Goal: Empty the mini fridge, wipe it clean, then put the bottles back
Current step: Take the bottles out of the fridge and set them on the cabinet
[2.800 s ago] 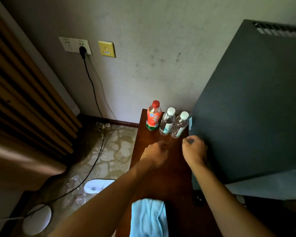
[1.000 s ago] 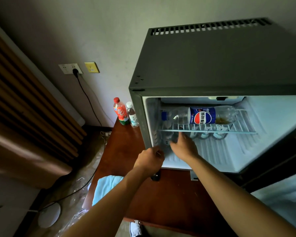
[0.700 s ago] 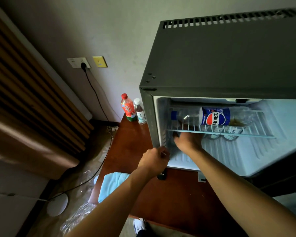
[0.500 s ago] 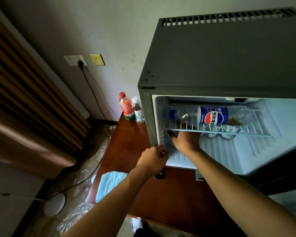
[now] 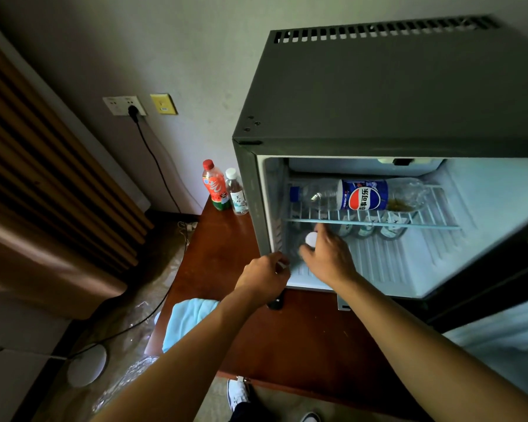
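The dark mini fridge (image 5: 378, 95) stands open on the wooden table (image 5: 287, 339). A nearly empty Pepsi bottle (image 5: 366, 197) lies on its wire shelf (image 5: 375, 223). Several small water bottles (image 5: 378, 231) stand beneath the shelf at the back. My right hand (image 5: 326, 257) is inside the lower left of the fridge and grips a clear water bottle with a white cap (image 5: 311, 239). My left hand (image 5: 264, 277) hovers with curled fingers at the fridge's lower left corner. A red-capped drink bottle (image 5: 214, 190) and a water bottle (image 5: 237, 193) stand left of the fridge. A light blue cloth (image 5: 189, 318) lies at the table's left edge.
The open fridge door (image 5: 500, 336) hangs at the lower right. A black cable (image 5: 156, 166) runs from the wall socket (image 5: 125, 105) down to the floor. A brown slatted unit (image 5: 43, 178) fills the left side. My shoe (image 5: 237, 394) shows below the table's front edge.
The view swung from the fridge's side to its open front. My right hand reached under the shelf, closed round a white-capped water bottle and drew it toward the opening. The left hand barely moved.
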`<move>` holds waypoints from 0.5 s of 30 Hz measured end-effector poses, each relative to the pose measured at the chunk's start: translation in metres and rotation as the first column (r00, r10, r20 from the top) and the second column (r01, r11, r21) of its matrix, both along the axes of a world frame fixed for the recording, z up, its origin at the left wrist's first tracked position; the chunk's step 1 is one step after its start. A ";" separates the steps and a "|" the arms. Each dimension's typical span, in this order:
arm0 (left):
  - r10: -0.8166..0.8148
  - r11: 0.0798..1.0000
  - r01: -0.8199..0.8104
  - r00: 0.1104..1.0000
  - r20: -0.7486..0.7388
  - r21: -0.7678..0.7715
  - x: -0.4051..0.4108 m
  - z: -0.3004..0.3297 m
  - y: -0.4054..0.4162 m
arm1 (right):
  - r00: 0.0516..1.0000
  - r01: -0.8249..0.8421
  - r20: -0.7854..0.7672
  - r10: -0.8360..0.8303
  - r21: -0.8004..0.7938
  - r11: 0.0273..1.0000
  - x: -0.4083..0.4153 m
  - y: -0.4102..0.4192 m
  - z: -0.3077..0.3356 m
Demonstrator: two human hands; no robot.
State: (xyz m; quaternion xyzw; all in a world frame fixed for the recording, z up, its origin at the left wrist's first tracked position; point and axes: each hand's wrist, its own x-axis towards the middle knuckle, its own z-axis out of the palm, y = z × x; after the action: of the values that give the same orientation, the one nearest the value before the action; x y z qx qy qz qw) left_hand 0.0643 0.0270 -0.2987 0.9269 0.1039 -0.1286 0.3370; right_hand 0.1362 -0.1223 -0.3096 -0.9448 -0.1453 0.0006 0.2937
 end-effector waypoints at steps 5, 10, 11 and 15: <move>0.012 1.000 -0.011 0.999 -0.047 0.011 -0.006 -0.001 -0.009 | 1.000 -0.016 -0.004 0.016 -0.013 1.000 -0.017 -0.003 0.004; -0.010 1.000 0.009 0.998 -0.067 -0.005 -0.015 -0.009 -0.019 | 0.999 -0.037 -0.009 0.037 -0.001 0.999 -0.039 -0.008 0.000; -0.009 1.000 0.008 0.998 -0.064 -0.006 -0.017 -0.011 -0.021 | 0.999 -0.043 -0.006 0.043 -0.003 0.999 -0.043 -0.009 -0.001; -0.027 0.999 0.030 0.998 -0.056 0.045 -0.026 -0.021 -0.023 | 0.997 -0.062 -0.039 0.062 -0.001 0.998 -0.056 -0.007 -0.007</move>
State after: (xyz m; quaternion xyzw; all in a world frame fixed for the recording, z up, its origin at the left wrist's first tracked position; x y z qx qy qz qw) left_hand 0.0384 0.0037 -0.3200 0.9319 0.1030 -0.1564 0.3107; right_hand 0.0804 -0.1292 -0.3169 -0.9399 -0.1687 0.0283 0.2954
